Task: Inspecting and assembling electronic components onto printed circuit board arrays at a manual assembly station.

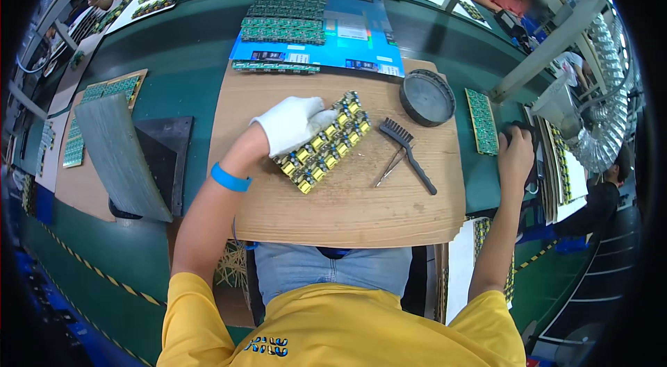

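My left hand [290,125], in a white glove with a blue band at the wrist, grips the upper left side of a circuit board panel [325,149]. Rows of yellow components cover this panel, which lies at a slant over the brown work board. Out to the right, my bare right hand [515,159] has its fingers curled at a dark object [529,132] that I cannot make out. Just left of that hand lies a narrow green circuit board [481,121]. A black brush [410,155] and metal tweezers [391,166] rest right of the yellow panel.
A round dark tray [427,97] sits at the work board's [347,218] far right. Green circuit boards [285,9] are stacked on a blue sheet [361,27] beyond. A curved grey panel [121,155] stands left. Clear ducting [603,89] and a metal post [549,47] are at the right.
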Demonstrator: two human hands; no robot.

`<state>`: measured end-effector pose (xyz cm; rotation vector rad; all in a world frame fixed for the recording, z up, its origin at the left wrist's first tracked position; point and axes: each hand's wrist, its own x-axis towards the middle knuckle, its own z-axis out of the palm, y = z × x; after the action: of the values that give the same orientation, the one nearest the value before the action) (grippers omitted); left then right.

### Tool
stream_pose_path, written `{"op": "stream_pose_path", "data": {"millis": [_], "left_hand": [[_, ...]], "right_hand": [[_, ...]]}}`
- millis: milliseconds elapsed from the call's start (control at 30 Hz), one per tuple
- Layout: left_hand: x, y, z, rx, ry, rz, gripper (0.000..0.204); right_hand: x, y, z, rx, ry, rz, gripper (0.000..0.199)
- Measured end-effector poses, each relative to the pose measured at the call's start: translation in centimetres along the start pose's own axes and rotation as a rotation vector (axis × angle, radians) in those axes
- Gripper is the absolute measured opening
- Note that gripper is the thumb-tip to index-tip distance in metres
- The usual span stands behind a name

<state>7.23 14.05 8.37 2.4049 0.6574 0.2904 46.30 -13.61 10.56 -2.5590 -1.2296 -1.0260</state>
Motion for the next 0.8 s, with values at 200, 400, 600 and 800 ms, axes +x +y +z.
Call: {"op": "stream_pose_path", "data": {"millis": [200,400,600,800], "left_hand": [[0.6,-0.2,-0.1,0.064,-0.031,0.022,0.041],[0.6,-1.1,1.3,-0.082,0.092,0.007,0.035],[-0.1,-1.2,0.6,-0.119,0.082,0.000,0.033],[0.0,-0.8,0.2,-0.351,0.017,-0.052,0.034]], "right_hand": [[-2.9,-14.6,-7.6,0.807,-0.343,-0.717,0.034],[-1.2,-16.0,-5.0,0.580,-0.428,-1.109,0.039],[1.4,-14.8,-5.7,0.952,-0.424,-1.081,0.030],[0.8,-18.3,-6.4,1.767,-0.789,-0.239,0.009]]}}
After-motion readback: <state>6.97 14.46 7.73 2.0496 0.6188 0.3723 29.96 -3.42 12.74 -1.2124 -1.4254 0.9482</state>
